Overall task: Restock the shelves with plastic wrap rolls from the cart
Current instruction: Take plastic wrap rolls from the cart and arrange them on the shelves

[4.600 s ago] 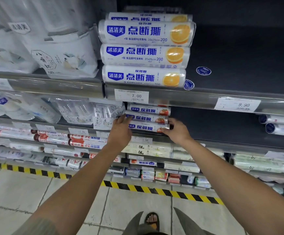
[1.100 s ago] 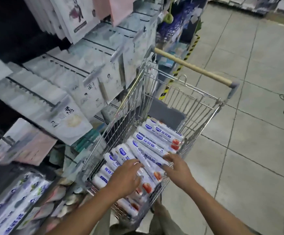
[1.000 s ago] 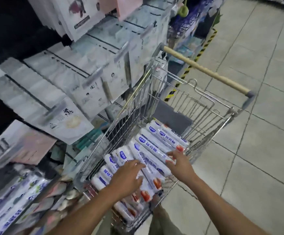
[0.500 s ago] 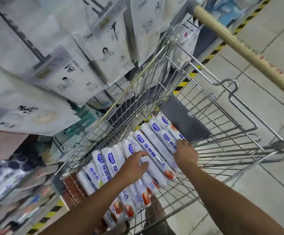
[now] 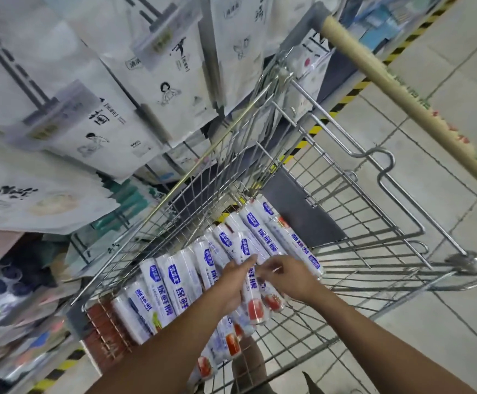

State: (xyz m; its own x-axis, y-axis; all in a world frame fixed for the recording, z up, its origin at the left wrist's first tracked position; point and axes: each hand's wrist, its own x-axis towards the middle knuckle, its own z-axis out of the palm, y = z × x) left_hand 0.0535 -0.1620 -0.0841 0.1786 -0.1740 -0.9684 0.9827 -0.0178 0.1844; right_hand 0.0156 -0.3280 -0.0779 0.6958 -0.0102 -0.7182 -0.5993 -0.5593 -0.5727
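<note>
Nearest you, your left hand [image 5: 230, 284] grips a roll [image 5: 252, 291], fingers [image 5: 245, 263] laid along it and curled round. Your right hand [image 5: 292, 281] touches the same roll with bent fingers; whether it holds is unclear. Under both, more rolls [image 5: 174, 285] lie side by side in the cart [image 5: 203, 194]. Beyond is its handle [image 5: 402, 89], and packets [image 5: 103, 123] hang to the left.

White, blue-labelled rolls [image 5: 180, 285]; silver cart [image 5: 345, 251], tan handle [image 5: 402, 92].
</note>
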